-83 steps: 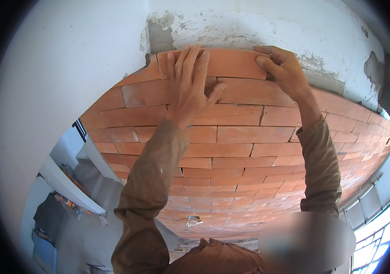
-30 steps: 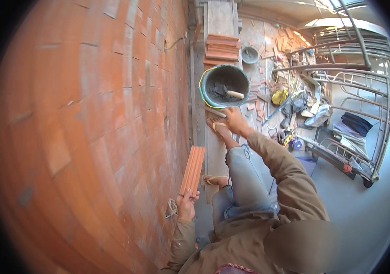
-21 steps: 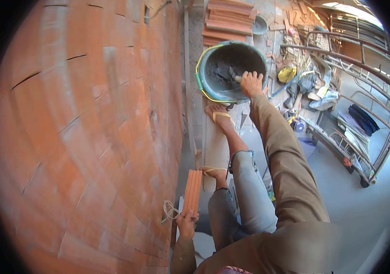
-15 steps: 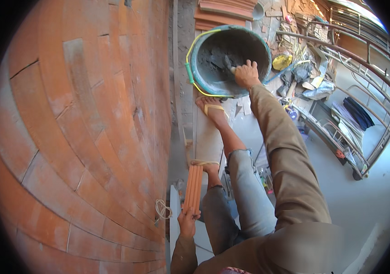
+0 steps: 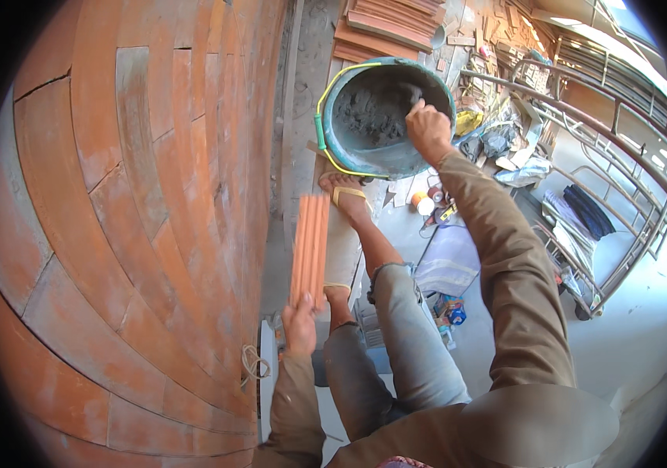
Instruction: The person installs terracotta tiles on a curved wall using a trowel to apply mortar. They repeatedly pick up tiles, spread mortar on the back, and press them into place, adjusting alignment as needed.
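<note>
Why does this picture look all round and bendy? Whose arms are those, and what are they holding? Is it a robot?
No robot here, just a person with bare hands! The camera sits on their head, looking down through a very wide lens, which bends straight edges. The left hand holds a grooved orange brick. The right hand reaches into a bucket of dark grey mix, seemingly gripping a trowel, though that's mostly hidden. Beyond the bucket is a stack of bricks. The big orange thing on the left is a brick wall.
</note>
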Available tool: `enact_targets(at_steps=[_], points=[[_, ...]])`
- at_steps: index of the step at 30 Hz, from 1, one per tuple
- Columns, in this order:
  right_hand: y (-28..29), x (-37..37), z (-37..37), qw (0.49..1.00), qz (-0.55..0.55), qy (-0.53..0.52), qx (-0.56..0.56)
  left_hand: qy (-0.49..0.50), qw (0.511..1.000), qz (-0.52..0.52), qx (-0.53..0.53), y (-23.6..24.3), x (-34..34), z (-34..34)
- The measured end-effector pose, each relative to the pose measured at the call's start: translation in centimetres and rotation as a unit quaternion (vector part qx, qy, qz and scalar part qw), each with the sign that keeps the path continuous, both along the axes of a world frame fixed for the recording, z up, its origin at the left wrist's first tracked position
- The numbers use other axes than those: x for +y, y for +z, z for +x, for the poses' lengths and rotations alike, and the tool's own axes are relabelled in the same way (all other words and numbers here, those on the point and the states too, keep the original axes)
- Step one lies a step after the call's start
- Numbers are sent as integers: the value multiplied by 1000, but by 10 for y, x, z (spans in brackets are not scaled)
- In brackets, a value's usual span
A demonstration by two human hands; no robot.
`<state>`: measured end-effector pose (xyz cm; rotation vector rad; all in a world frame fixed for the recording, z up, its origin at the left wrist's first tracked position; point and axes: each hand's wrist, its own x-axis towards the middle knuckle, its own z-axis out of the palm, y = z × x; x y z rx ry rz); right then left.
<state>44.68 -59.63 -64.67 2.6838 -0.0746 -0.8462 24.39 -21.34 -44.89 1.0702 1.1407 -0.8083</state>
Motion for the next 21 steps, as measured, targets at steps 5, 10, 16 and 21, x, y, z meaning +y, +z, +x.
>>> enact_targets(at_steps=[5,10,16,21], points=[[-14,8,-7,995,40,-58,69,57,990,-47,-123,-131,-38,106],[-8,0,-6,986,96,-80,106,60,971,-120,-200,-222,-97,225],[18,-15,-15,956,132,-247,94,97,937,43,-334,-243,-165,267],[13,-8,29,949,135,-282,37,74,936,166,-301,-258,-183,269]])
